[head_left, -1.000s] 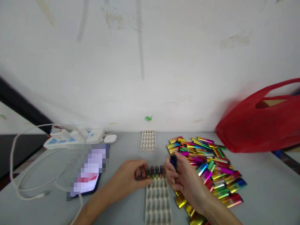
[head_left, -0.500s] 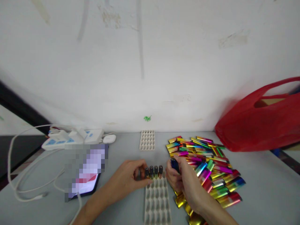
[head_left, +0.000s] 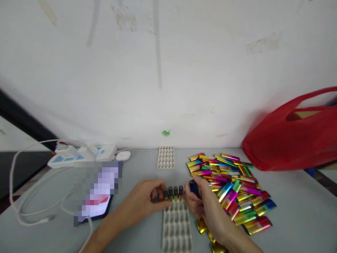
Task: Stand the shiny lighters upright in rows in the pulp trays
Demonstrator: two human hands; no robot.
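Observation:
In the middle of the table, a pale slotted tray lies with a row of black-topped lighters standing upright at its far end. My left hand is closed at the tray's far left corner, its thumb and fingertips beside the leftmost lighter. My right hand grips a dark blue lighter with a black top, just right of the standing row. Its lower part is hidden by my fingers. To the right spreads a heap of shiny multicoloured lighters, partly behind my right hand.
A smaller-looking pale tray lies near the wall. At the left are a phone, a white power strip, a white case and looping white cables. A red bag stands at the back right.
My right hand has shifted slightly left with the dark blue lighter, which now tilts more and is closer to the standing row. My left hand and the tray have stayed put.

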